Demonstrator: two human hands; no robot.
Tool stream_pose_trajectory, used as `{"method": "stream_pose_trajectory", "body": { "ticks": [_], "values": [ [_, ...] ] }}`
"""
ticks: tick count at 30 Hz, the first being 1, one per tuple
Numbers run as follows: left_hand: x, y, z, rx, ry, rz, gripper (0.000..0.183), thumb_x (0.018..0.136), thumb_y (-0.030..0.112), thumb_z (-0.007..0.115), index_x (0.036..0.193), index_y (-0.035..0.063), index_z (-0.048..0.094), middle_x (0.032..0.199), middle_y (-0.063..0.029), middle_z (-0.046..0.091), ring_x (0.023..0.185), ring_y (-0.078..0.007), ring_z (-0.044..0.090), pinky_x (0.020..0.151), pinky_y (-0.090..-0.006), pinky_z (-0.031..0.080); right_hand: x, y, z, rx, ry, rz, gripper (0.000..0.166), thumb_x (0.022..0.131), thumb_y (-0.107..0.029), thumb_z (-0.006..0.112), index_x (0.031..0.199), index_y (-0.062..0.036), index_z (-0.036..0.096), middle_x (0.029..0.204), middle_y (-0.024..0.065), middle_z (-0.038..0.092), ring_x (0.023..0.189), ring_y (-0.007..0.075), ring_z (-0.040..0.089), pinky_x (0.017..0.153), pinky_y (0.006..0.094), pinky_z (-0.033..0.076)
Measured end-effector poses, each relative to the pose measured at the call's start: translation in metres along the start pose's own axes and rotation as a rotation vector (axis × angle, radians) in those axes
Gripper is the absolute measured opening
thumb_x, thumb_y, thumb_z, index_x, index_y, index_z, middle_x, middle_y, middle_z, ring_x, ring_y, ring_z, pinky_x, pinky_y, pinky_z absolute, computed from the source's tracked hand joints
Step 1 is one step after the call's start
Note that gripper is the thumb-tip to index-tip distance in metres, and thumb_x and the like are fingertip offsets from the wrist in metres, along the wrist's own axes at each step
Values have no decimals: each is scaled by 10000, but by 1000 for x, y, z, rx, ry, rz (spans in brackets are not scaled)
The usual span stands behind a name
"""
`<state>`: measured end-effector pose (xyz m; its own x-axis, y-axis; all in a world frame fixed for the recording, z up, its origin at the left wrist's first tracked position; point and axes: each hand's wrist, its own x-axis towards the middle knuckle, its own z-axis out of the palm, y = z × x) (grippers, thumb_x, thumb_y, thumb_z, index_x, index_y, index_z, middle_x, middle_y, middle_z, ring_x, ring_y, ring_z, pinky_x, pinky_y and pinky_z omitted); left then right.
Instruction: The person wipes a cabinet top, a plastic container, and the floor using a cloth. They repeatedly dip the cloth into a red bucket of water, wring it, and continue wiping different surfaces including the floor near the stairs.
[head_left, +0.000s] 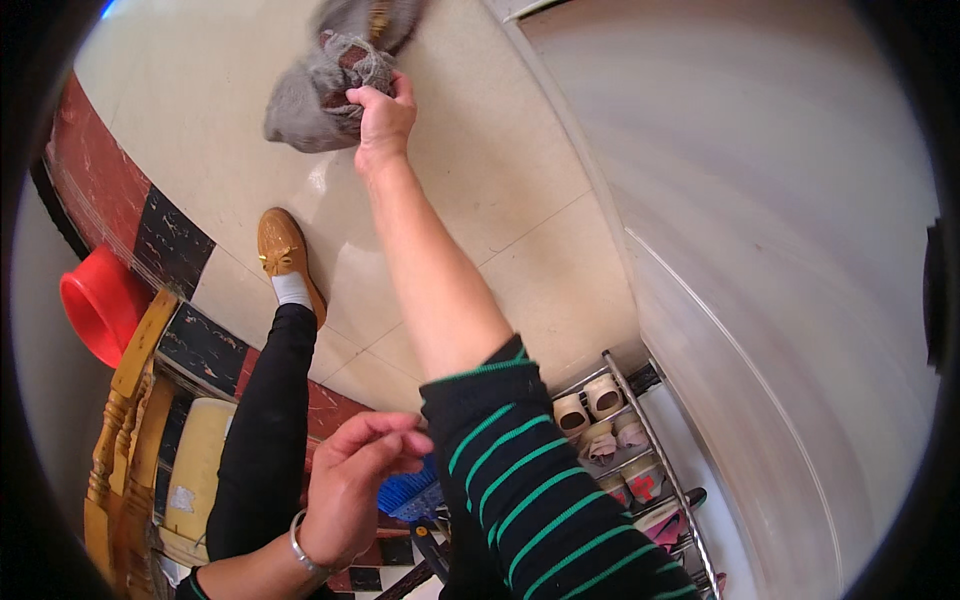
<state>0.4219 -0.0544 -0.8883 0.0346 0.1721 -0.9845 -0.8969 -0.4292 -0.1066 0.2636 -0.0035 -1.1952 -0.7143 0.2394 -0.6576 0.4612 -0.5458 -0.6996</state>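
My right hand (386, 120) reaches far forward over the floor. It grips a crumpled grey cloth bundle (311, 105) with brown patches showing in its folds. The bundle is blurred, and its upper end, with a yellowish patch, runs up to the top of the view. My left hand (349, 480), with a silver bangle at the wrist, is low and near my body. Its fingers are curled and come up to my striped right sleeve (525, 465); whether they pinch the sleeve is not clear. Behind that hand is a blue bristled object (409, 487), partly hidden.
A metal shoe rack (649, 442) with several shoes stands at lower right, beside a pale upright panel (750, 187). On the left are a wooden chair (124, 450) and a red plastic container (105, 304). My foot in a tan shoe (281, 236) rests on the beige tiles (517, 262).
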Motion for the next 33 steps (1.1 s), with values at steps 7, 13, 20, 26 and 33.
{"method": "stream_pose_trajectory", "body": {
  "ticks": [7,13,20,26,33],
  "values": [
    [13,-18,-6,-20,102,200,215,882,49,487,1072,6,579,907,-74,658,819,-117,602,733,-237,467,-153,-127,-29,556,-196,353,491,879,-339,487,1282,-58,472,1303,105,503,1227,280,443,1046,469,310],
    [50,-29,-39,198,42,398,225,865,61,493,1056,4,597,852,-79,670,788,-142,625,714,-273,481,-242,-178,-57,550,183,476,453,886,-315,436,1265,-76,503,1329,96,489,1243,309,428,1060,503,282],
    [-25,-84,-106,773,60,331,317,806,163,592,1107,68,616,867,-84,668,769,-172,616,696,-291,486,-353,-270,-30,394,260,448,456,871,-288,478,1267,-61,494,1322,93,494,1227,310,438,1067,493,280],
    [-125,-36,-73,208,-215,39,646,860,513,510,1365,135,376,1306,-116,481,1105,-265,514,906,-452,414,-465,-324,1,431,326,501,435,870,-261,498,1245,-40,504,1294,99,515,1220,296,441,1068,462,287],
    [-131,-38,-62,638,-523,392,321,813,323,562,1063,126,605,1049,-117,610,954,-299,603,780,-413,502,-552,-354,16,248,103,524,372,905,-198,510,1202,26,512,1204,124,577,1111,258,536,1027,393,357]
  ]
}}
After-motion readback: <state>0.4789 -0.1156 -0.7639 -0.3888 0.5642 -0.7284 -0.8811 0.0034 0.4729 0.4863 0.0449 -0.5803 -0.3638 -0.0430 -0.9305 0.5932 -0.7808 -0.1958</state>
